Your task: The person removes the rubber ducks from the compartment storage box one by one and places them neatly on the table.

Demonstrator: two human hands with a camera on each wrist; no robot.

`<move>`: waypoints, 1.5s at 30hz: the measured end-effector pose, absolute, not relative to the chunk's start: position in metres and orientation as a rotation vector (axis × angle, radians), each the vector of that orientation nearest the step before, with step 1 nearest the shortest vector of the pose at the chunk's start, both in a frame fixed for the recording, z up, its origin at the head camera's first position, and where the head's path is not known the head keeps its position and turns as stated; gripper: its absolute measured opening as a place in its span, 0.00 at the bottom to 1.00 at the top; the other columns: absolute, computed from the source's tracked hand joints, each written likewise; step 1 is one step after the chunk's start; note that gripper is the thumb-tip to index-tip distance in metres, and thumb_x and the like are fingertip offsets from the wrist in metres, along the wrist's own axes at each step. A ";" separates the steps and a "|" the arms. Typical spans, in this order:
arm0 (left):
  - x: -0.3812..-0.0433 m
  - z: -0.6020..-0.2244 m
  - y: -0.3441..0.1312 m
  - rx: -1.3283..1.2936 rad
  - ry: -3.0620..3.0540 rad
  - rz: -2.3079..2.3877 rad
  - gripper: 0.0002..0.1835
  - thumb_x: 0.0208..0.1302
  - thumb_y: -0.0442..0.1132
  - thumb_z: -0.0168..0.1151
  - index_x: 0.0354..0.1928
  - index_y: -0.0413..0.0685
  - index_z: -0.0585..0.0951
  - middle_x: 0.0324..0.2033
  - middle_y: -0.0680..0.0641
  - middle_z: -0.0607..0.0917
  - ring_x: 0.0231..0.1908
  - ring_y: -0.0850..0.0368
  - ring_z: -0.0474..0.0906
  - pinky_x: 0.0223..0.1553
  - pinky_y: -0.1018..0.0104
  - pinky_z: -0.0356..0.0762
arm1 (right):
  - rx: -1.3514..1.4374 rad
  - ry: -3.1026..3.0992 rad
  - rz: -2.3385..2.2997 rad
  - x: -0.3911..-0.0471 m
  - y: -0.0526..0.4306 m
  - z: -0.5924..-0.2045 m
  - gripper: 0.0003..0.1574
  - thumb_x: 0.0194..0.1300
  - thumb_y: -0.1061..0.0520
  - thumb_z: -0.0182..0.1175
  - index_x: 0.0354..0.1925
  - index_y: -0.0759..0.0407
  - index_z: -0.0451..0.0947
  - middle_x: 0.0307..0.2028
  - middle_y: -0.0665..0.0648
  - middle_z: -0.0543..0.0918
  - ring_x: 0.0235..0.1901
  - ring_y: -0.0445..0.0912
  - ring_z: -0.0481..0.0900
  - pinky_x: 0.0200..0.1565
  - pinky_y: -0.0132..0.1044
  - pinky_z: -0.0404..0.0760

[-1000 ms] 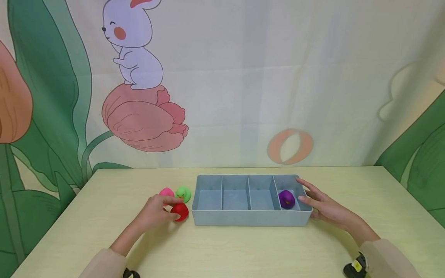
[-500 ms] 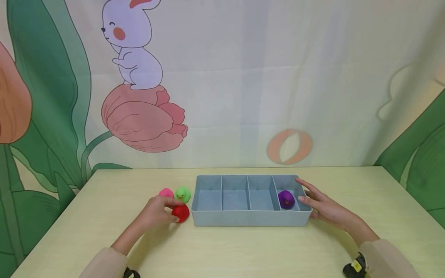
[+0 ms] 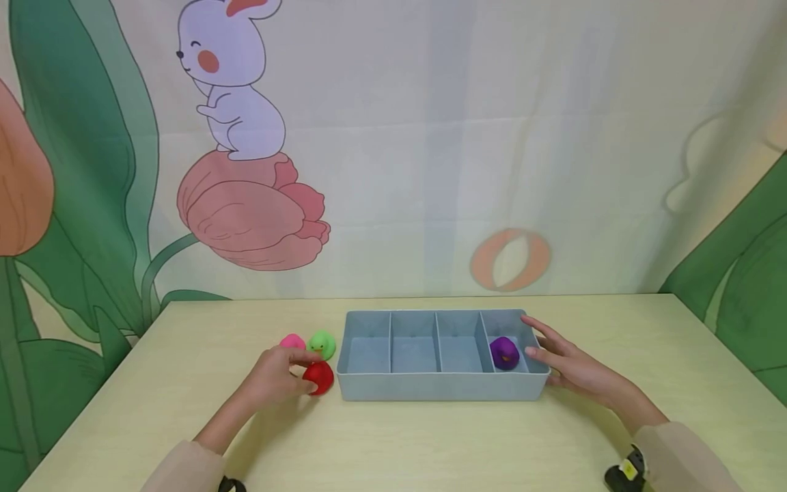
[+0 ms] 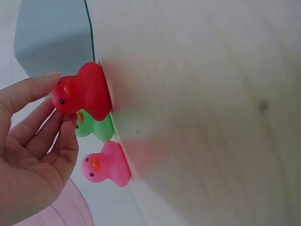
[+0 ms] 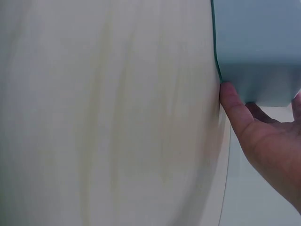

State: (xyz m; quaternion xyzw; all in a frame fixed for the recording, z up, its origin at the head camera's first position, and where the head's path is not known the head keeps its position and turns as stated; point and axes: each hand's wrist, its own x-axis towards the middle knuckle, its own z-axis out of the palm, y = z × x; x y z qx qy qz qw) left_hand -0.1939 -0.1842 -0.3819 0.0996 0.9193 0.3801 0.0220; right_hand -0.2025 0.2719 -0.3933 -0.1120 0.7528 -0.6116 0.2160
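In the head view my left hand (image 3: 279,374) pinches a red rubber duck (image 3: 320,378) at the tabletop, left of a grey-blue divided box (image 3: 439,387). The left wrist view shows thumb and fingertips on either side of the red duck's head. Just behind it on the table stand a green rubber duck (image 3: 323,345) and a pink rubber duck (image 3: 292,340), the pink one partly hidden by the hand. My right hand (image 3: 574,362) rests its extended, spread fingers against the box's right end. A purple rubber duck (image 3: 505,353) lies in the box's rightmost compartment.
Upright dividers split the box into several compartments in a row. The pale wooden table (image 3: 430,444) meets a printed curtain (image 3: 393,171) at its back edge. Black wrist devices, such as the right one (image 3: 626,471), sit near the sleeves.
The left fingers have settled around the red duck, which shifted very slightly. The right hand stays at the box's end. The head view has drifted slightly.
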 end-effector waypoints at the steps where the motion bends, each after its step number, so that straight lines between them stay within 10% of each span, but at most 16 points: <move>1: -0.193 -0.381 -0.183 0.304 2.855 1.182 0.21 0.42 0.25 0.69 0.44 0.38 0.82 0.37 0.45 0.83 0.42 0.50 0.77 0.35 0.64 0.79 | -0.307 2.084 -1.697 -0.203 0.272 -0.393 0.43 0.70 0.50 0.45 0.71 0.45 0.31 0.67 0.70 0.23 0.65 0.70 0.37 0.56 0.62 0.60; 18: -0.171 -0.358 -0.150 0.410 2.777 1.516 0.23 0.45 0.26 0.68 0.48 0.39 0.80 0.45 0.38 0.81 0.23 0.58 0.77 0.26 0.72 0.77 | -0.301 2.073 -1.707 -0.202 0.272 -0.392 0.43 0.70 0.51 0.45 0.71 0.45 0.31 0.67 0.70 0.23 0.65 0.70 0.37 0.56 0.61 0.61; 33: -0.178 -0.348 -0.101 0.700 2.764 1.544 0.23 0.47 0.30 0.68 0.49 0.41 0.80 0.43 0.43 0.83 0.40 0.46 0.78 0.39 0.58 0.78 | -0.298 2.079 -1.700 -0.202 0.272 -0.393 0.42 0.70 0.51 0.45 0.71 0.45 0.31 0.67 0.70 0.23 0.65 0.69 0.37 0.56 0.62 0.60; 45: -0.190 -0.345 -0.049 0.853 2.722 1.526 0.22 0.50 0.33 0.67 0.50 0.41 0.79 0.43 0.45 0.83 0.41 0.52 0.78 0.38 0.65 0.79 | -0.304 2.085 -1.701 -0.203 0.272 -0.394 0.43 0.70 0.50 0.45 0.71 0.45 0.31 0.67 0.70 0.24 0.65 0.70 0.38 0.56 0.61 0.62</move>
